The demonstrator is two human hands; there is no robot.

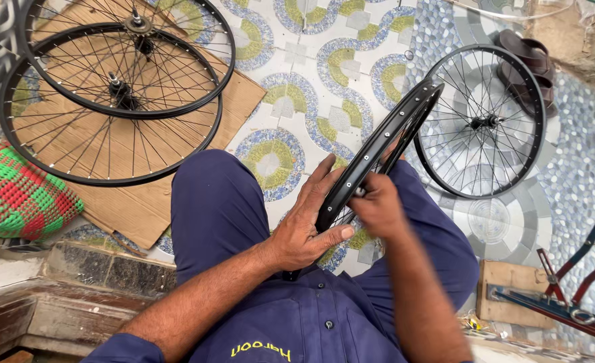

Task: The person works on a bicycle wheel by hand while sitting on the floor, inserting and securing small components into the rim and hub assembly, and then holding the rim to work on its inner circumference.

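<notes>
Both hands (337, 218) clasp a black rim (378, 151) just beside a spoked wheel (485, 121).

We count four black bicycle wheels: two stacked (112, 87) on one cardboard sheet (139, 202), one flat on the tiles (489, 121), one edge-on (378, 151) between two hands (304, 225). One woven basket (18, 191), two sandals (529, 64).

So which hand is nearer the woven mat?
Left. The left hand sits on the rim's mat side; the right hand is beyond the rim.
</notes>
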